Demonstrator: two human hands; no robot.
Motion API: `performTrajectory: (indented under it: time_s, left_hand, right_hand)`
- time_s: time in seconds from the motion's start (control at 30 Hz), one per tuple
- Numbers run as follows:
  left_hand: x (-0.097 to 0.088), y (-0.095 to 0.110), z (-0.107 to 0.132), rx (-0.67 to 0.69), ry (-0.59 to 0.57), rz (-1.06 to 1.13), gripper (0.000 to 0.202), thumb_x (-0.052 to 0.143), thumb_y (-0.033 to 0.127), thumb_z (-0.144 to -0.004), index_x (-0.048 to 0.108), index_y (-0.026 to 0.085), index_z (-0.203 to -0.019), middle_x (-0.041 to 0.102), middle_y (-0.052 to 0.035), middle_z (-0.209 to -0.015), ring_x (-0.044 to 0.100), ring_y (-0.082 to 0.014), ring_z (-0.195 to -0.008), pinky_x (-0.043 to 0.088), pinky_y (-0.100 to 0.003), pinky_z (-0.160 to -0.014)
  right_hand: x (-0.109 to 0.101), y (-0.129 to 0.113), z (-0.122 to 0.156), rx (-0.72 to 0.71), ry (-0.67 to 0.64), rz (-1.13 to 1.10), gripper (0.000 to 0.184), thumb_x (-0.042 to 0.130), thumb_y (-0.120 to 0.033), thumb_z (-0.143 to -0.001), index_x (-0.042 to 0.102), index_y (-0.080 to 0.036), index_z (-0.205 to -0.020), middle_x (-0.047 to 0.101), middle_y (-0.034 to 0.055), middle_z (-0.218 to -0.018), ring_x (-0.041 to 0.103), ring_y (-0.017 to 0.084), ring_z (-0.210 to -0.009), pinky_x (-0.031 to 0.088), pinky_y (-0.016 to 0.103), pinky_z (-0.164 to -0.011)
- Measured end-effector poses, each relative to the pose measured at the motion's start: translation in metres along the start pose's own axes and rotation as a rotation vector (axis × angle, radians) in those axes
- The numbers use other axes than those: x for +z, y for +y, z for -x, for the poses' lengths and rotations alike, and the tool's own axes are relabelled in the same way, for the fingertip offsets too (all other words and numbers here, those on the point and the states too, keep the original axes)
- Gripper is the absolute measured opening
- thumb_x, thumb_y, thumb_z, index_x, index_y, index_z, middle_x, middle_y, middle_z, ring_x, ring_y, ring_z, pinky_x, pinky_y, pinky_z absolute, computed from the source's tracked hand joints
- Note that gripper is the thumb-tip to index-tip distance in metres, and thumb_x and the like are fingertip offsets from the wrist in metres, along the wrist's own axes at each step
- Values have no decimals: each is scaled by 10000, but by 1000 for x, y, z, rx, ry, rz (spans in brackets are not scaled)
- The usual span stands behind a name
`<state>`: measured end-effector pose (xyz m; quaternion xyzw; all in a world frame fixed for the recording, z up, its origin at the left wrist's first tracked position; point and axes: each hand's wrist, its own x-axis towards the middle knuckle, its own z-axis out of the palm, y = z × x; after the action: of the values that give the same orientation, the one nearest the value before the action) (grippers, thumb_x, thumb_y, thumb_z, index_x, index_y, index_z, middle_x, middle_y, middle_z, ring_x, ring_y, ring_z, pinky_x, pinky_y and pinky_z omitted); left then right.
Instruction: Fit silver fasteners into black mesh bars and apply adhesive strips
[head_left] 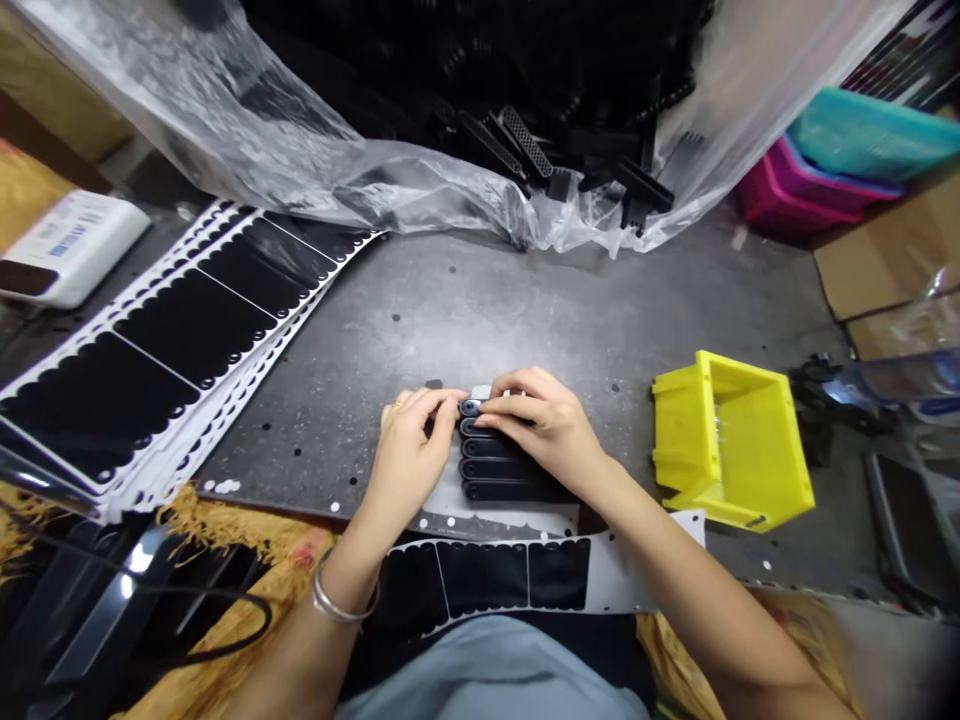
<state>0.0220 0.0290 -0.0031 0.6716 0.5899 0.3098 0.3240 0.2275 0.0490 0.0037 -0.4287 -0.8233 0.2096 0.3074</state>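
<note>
Several slim black bars [502,468] with rounded ends lie side by side in front of me, with a small hole near the left end of each. At the far side of this row, my left hand [409,450] pinches the left end of the farthest bar [470,408] between thumb and fingers. Just to the right, my right hand [544,420] has its thumb and fingers closed on the same bar and covers most of its length. A pale sheet [442,500] shows beneath the row. Right of it, my right forearm hides some bar ends.
A yellow bin [761,440] stands right on the grey table [420,300]. Black sticker sheets [195,320] are stacked left; another sheet [484,577] lies near my body. Behind, a clear plastic bag [420,180] holds black comb-like parts [525,140]. Coloured bins [862,140] sit back right.
</note>
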Motion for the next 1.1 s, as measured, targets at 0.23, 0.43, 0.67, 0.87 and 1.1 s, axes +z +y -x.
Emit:
performTrajectory:
  time_s: [0.23, 0.43, 0.67, 0.87, 1.1]
  left_hand:
    - [4, 4, -5, -29, 43, 11, 181, 599, 313, -982, 737, 248, -886, 762, 16, -884, 642, -199, -871, 409, -380, -889]
    - [3, 1, -8, -14, 46, -29, 170, 615, 324, -968, 738, 256, -872, 747, 26, -830, 632, -196, -838, 386, -385, -882]
    - [6, -4, -7, 19, 69, -23, 192, 614, 368, -969, 742, 265, -869, 723, 30, -799, 617, -191, -803, 384, -382, -866]
    - [4, -6, -9, 8, 48, -43, 233, 597, 409, -970, 749, 263, -871, 745, 12, -843, 632, -207, -845, 397, -398, -893]
    - [-8, 0, 3, -131, 165, 287, 431, 430, 427, -1045, 614, 203, -1364, 727, -52, -1066, 654, -199, -1022, 475, -379, -1004]
  right_hand:
    - [0, -5, -4, -15, -29, 27, 155, 675, -329, -991, 796, -234, -977, 728, 48, -980, 602, 175, -851, 512, 334, -785]
    - [-43, -2, 19, 186, -64, 10, 164, 698, -320, -977, 772, -229, -1093, 719, 59, -1030, 672, 187, -923, 544, 339, -844]
    - [-49, 16, 40, 293, 66, -125, 115, 674, -251, -976, 786, -236, -999, 722, 19, -911, 669, 148, -791, 534, 301, -729]
    - [-47, 21, 47, 218, 96, 44, 171, 641, -306, -1002, 778, -271, -1097, 620, 48, -988, 630, 176, -851, 548, 360, -789]
    - [-43, -37, 43, 180, 135, 298, 691, 540, -538, -1026, 286, -331, -1634, 349, 136, -1671, 336, 405, -1519, 258, 694, -1191]
